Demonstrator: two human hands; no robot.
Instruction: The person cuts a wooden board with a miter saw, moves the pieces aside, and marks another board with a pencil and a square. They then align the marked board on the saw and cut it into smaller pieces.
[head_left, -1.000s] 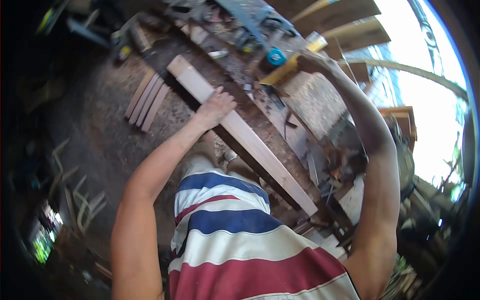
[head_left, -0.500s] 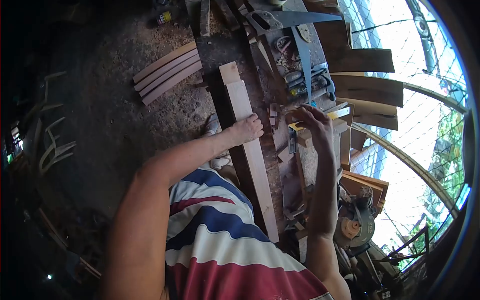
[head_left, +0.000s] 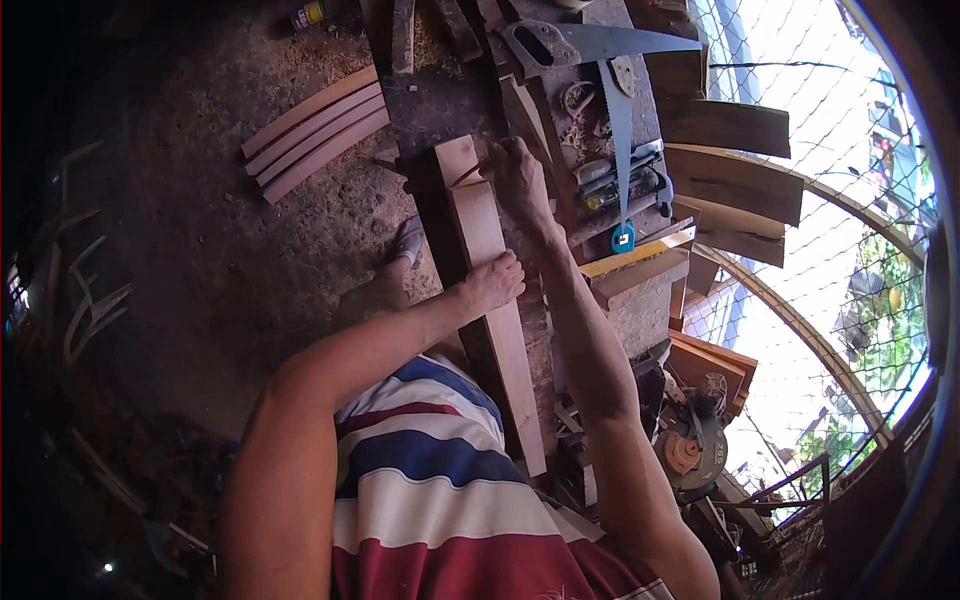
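Note:
A long pale wooden board (head_left: 508, 340) lies lengthwise on the dark workbench. My left hand (head_left: 492, 282) is wrapped over the middle of it, thumb side toward the far end. Past the board's far end shows a shorter pale wood piece (head_left: 456, 160). Over that end my right hand (head_left: 518, 180) is closed on a thin stick-like tool (head_left: 470, 174), its tip close to the joint between the two pieces. What kind of tool it is cannot be made out.
Handsaws (head_left: 590, 42), chisels (head_left: 620, 178), a teal tape measure (head_left: 622, 237) and a yellow-edged square (head_left: 640, 252) lie right of the board. Curved wood strips (head_left: 315, 130) rest on the floor at left. A circular power saw (head_left: 695, 450) stands at lower right.
My right hand has moved from beside the square, up and left to the board's far end. My left hand stays on the board. The tape measure is now in full view.

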